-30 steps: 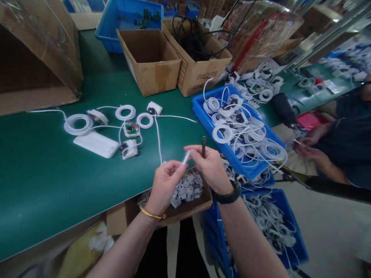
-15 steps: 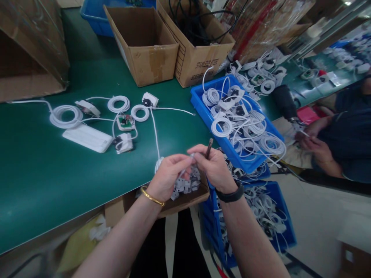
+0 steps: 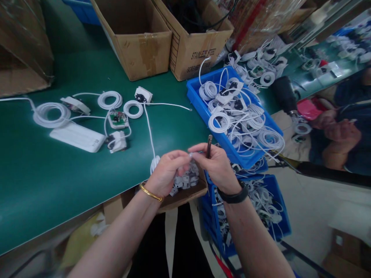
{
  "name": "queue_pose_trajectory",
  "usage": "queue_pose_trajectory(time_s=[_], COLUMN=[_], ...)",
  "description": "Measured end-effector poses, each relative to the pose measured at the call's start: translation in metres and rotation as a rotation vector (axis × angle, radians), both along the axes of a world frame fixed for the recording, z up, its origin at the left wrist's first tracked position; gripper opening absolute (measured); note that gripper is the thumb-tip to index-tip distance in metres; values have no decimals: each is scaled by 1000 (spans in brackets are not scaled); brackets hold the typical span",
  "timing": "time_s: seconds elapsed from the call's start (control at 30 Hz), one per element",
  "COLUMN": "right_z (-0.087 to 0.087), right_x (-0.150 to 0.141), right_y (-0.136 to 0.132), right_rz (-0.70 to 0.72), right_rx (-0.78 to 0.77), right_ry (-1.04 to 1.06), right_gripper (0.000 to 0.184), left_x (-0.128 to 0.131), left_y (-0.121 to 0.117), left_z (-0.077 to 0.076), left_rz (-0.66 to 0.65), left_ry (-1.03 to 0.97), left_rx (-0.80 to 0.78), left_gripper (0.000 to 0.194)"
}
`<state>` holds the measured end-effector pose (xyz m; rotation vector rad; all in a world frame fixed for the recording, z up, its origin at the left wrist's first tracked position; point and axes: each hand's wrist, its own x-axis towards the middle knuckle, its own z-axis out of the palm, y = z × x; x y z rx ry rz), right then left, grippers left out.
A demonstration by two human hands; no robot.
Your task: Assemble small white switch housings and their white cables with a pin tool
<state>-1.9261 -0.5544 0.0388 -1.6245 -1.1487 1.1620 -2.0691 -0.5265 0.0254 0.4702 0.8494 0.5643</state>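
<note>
My left hand [image 3: 168, 170] is closed in a pinch on a white cable, mostly hidden by the fingers. A small pale, clear-looking cable tip [image 3: 190, 155] shows where the fingertips of both hands meet. My right hand [image 3: 216, 166] pinches at this tip too, and a slim dark pen-like tool [image 3: 209, 144] stands upright in its grip. Just left of my left hand, a coil of white cable [image 3: 154, 163] hangs at the table edge. Under both hands lie many small white plastic parts [image 3: 185, 180] in an open cardboard box [image 3: 185, 199].
On the green table [image 3: 72, 177] lie cable coils, a circuit board [image 3: 117, 119] and a white flat case [image 3: 77, 136]. A blue tray [image 3: 199, 106] full of coiled cables stands right, with more blue bins [image 3: 285, 216] below. Cardboard boxes [image 3: 145, 54] line the back. A co-worker's hands [image 3: 339, 133] are far right.
The view has shifted, so the table things sit further left and higher. The white piece between my fingertips shows less than before. Both hands stay together; the co-worker's hands have moved.
</note>
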Motion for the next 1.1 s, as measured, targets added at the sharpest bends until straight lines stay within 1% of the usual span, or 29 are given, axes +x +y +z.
queue_pose_trajectory(time_s=[0.17, 0.3, 0.4, 0.53, 0.63, 0.8, 0.87, 0.97, 1.1], right_z=[-3, -8, -12, -15, -16, -19, -21, -26, -32], right_x=[0, -4, -6, -8, -12, -17, -18, -19, -20], right_y=[1, -3, -5, -6, -5, -5, -5, -4, -3], right_rz=[-3, -50, -81, -129, -171, -256, -274, -287, -310], right_rx=[31, 55, 83, 122, 142, 132, 98, 35, 10], right_ry=[-62, -94, -47, -13, -1, 6, 31, 100, 122], right_gripper=[10, 8, 6, 4, 5, 5, 7, 13, 20], left_x=[2, 1, 0, 0, 2, 6, 7, 5, 0], left_y=[3, 3, 0, -6, -11, -12, -10, -6, 1], left_z=[-2, -3, -4, -7, -10, -8, -6, -5, -8], left_rz=[16, 58, 60, 51, 71, 128, 124, 106, 27], left_ry=[-17, 67, 152, 367, 531, 693, 718, 719, 671], left_rx=[-32, 35, 157, 426, 606, 770, 798, 783, 738], left_gripper=[18, 18, 17, 13, 12, 8, 8, 8, 9])
